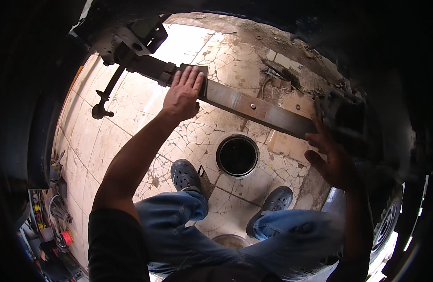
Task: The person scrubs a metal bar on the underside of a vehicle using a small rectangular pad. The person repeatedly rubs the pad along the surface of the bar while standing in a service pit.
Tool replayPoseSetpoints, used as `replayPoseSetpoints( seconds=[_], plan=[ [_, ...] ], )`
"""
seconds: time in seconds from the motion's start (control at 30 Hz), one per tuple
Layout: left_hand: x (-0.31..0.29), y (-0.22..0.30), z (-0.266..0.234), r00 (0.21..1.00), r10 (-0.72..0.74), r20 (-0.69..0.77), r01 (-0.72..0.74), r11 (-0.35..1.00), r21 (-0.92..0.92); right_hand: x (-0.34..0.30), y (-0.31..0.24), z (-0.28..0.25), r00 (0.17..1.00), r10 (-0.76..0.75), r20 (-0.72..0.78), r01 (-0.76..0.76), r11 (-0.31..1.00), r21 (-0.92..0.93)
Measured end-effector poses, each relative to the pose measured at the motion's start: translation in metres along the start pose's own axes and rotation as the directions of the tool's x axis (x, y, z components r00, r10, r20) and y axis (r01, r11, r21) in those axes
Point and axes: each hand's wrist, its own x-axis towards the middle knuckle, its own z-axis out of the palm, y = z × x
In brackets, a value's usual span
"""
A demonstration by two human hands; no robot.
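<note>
Dark steel fills the far left, where a slim rod with a ball end (99, 112) hangs at an angle beside a mounting bracket (156, 39). From there, what looks like a leaf spring (226, 97) stretches over the cracked tile floor (155, 136), slanting across the view toward the right. A clamp band (167, 74) crosses it just left of the left hand (182, 96). That hand lies palm down, its 4 fingers straight and close together, laid over a dark plate (202, 74) on the spring and pinching nothing.

Further right, the bare grey face carries 1 shiny bolt head (253, 106). I would judge this spring heavy and very stiff, hardly fragile, with a smooth worn face that could slip under a dry palm, more so if greasy. The better hold is probably 1 hand on each side of the bolt, well apart, with fingers curled under the long edges and clear of the clamp, where skin could be nipped.

At the right, in shadow, the right hand (331, 162) has its fingers and thumb spread, fingertips at the spring's darker stretch; whether they touch it I cannot tell.
</note>
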Motion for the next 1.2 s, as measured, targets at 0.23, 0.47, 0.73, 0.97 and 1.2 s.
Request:
replayPoseSetpoints(
  seconds=[0.23, 0.47, 0.73, 0.97, 1.2],
  plan=[
    [0.003, 0.015, 0.016, 0.991, 0.136, 0.017, -0.137, 0.988, 0.066, -0.001, 0.001, -0.002, 0.999, 0.017, 0.027, -0.015, 0.995, -0.097],
    [-0.003, 0.032, 0.006, 0.981, 0.191, 0.032, -0.187, 0.978, -0.086, 0.016, 0.081, -0.008, 0.982, 0.130, -0.137, -0.181, 0.859, -0.479],
    [-0.015, 0.050, 0.004, 0.966, 0.246, 0.074, -0.235, 0.962, -0.137, 0.013, 0.136, -0.006, 0.947, 0.172, -0.270, -0.317, 0.623, -0.715],
    [-0.011, 0.041, 0.016, 0.998, 0.063, 0.026, -0.061, 0.996, -0.069, 0.022, 0.134, -0.008, 0.954, 0.199, -0.224, -0.300, 0.638, -0.710],
    [0.003, 0.014, 0.018, 0.995, 0.066, -0.075, -0.074, 0.992, -0.102, 0.023, 0.136, -0.009, 0.957, 0.173, -0.234, -0.291, 0.604, -0.742]
  ],
)
